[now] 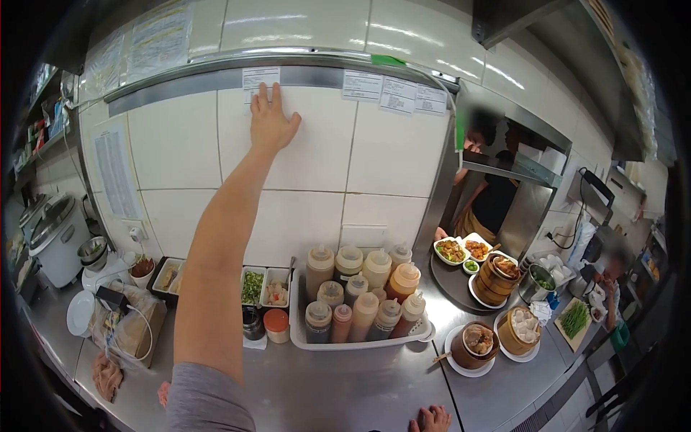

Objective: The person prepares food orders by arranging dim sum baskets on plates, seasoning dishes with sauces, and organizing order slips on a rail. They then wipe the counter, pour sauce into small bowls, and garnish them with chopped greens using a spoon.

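One arm in a grey sleeve reaches up the tiled wall, ending in my left hand. Its fingers are spread, with the fingertips on or just below a printed slip on the metal rail. At the bottom edge, my right hand rests on the steel counter, its fingers apart and nothing in them. More printed slips hang farther right on the rail. Below the wall, a grey bin holds several squeeze bottles.
Bamboo steamers on white plates stand at the right. A round dark tray carries bowls of food by the pass window, where a person stands. Another person is at far right. A bagged box lies at left.
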`<state>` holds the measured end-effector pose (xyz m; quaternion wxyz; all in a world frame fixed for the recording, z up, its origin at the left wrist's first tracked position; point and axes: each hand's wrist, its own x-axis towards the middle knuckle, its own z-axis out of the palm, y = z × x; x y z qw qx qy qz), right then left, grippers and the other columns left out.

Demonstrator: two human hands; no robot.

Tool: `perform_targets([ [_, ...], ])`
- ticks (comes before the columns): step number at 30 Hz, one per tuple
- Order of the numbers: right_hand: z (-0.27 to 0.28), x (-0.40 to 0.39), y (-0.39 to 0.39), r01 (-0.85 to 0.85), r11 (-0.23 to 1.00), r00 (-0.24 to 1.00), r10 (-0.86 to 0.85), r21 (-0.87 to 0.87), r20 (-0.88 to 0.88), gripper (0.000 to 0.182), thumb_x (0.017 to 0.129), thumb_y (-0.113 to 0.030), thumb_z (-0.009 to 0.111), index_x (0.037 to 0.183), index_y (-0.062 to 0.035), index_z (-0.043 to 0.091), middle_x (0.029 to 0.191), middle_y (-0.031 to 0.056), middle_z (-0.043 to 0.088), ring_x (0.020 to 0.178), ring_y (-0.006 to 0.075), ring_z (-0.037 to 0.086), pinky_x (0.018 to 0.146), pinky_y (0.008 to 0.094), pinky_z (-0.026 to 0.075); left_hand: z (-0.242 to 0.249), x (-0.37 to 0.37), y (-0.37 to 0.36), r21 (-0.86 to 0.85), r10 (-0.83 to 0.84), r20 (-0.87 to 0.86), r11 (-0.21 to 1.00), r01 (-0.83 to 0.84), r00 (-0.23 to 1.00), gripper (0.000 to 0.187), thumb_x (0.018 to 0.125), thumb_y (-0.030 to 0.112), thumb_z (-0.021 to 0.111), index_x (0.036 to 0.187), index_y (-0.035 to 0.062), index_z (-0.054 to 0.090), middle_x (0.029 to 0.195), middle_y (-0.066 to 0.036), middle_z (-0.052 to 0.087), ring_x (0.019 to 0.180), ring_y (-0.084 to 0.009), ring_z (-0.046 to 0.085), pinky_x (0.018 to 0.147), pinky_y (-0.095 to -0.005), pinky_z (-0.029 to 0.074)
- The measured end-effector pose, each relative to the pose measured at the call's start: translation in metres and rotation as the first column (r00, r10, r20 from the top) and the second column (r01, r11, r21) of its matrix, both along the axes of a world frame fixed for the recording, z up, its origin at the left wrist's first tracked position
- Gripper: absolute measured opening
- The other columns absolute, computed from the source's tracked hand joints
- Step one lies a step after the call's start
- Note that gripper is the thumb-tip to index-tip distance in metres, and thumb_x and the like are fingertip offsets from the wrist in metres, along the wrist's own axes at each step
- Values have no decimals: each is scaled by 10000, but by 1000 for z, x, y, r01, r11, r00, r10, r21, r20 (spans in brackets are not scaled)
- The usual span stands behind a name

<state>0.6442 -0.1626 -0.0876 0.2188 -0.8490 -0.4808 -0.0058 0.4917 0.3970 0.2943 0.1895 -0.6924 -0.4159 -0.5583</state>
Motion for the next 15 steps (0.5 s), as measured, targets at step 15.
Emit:
perform_targets([
  [15,0,2,-1,20,999,1000,-20,45,14,389,771,-291,556,1091,-74,514,1169,189,449,1123,374,360,959,504,234,8,100,-27,42,-19,-58,999,21,998,721,731,317,531,1322,25,239,1352,-258,163,1194,-455,214,989,-439,253],
])
